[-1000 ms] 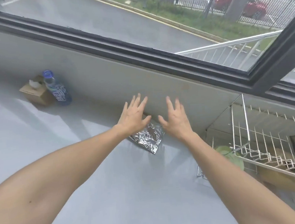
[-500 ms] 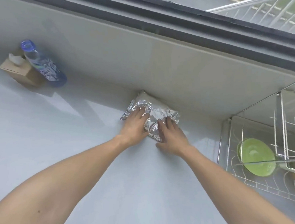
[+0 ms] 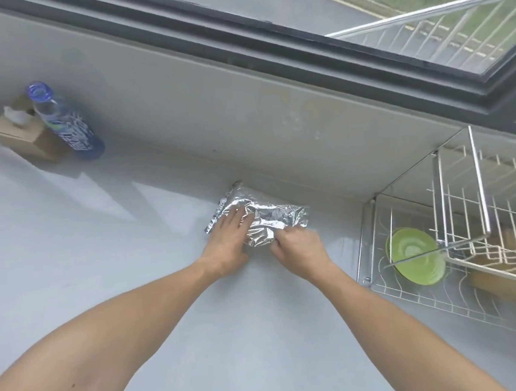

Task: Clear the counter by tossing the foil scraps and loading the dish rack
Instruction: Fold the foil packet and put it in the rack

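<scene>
A crumpled sheet of silver foil (image 3: 271,217) lies on the pale counter (image 3: 101,271) against the back wall. My left hand (image 3: 228,244) rests flat on the foil's left part, fingers spread over it. My right hand (image 3: 298,248) is curled on the foil's near right edge, pinching it. A wire dish rack (image 3: 460,240) stands at the right with a green bowl (image 3: 415,259) in its lower tier.
A blue-capped water bottle (image 3: 63,125) and a brown tissue box (image 3: 23,134) stand at the back left by the wall. A wooden board (image 3: 513,279) lies in the rack's lower right. A dark-framed window runs above the wall.
Both hands came down from the wall onto the foil. The foil has been bunched and spread sideways, and my right hand has closed on its edge.
</scene>
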